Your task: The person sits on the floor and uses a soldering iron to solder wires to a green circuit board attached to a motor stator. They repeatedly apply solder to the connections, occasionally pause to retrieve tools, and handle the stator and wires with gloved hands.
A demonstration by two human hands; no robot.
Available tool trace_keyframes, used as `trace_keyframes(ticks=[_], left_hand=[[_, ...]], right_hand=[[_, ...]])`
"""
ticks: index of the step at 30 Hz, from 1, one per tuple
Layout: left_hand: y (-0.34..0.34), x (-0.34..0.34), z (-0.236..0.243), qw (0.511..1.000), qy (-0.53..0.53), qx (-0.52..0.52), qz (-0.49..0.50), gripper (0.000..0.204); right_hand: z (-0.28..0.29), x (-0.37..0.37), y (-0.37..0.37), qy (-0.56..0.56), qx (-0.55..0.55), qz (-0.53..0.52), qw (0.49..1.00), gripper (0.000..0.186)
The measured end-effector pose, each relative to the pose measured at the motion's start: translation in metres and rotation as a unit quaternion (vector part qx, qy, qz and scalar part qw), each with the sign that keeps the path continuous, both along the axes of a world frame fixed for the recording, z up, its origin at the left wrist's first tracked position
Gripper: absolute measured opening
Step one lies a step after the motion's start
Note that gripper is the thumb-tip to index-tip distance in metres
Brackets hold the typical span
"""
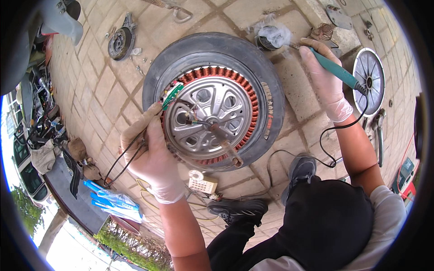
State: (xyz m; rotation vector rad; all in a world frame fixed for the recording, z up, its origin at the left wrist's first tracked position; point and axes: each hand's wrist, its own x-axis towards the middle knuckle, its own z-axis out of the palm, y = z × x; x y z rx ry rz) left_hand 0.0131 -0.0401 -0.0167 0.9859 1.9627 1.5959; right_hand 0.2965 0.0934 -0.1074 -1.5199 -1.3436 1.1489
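A hub motor wheel lies flat in front of me: a black tyre [271, 108] around a ring of copper windings [254, 101] and a silver spoked hub [217, 92]. Its rusty axle [226, 144] sticks up from the centre. At the left of the windings sits a small green circuit board [172, 96] with wires. My gloved left hand [153, 153] is closed beside the board, a looped black wire [118, 160] running from its fingers. In my gloved right hand [326, 81], raised at the right, is a teal-handled soldering iron [337, 71] with a black cord; its tip cannot be made out.
A round silver cover [369, 81] and pliers [379, 135] lie at the right. Beyond the wheel are a black drum part [121, 43] and a plastic bag [275, 34]. A cream box [203, 184] and blue packages [113, 201] lie nearer. The cord trails past my shoes [237, 210].
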Motion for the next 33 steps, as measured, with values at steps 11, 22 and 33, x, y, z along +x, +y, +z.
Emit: trace_keyframes(ticks=[11,22,33], left_hand=[[-0.001,-0.002,0.000,1.000,0.003,-0.002,-0.016,0.011],[-0.004,-0.002,0.001,1.000,-0.016,0.014,-0.022,0.011],[-0.004,0.006,0.001,0.999,0.011,0.031,-0.022,0.012]], right_hand=[[0.030,-0.003,-0.012,0.016,-0.009,0.011,1.000,0.031],[0.078,-0.029,-0.037,0.148,0.064,0.250,0.955,0.030],[0.075,-0.052,-0.038,0.170,0.192,0.324,0.911,0.034]])
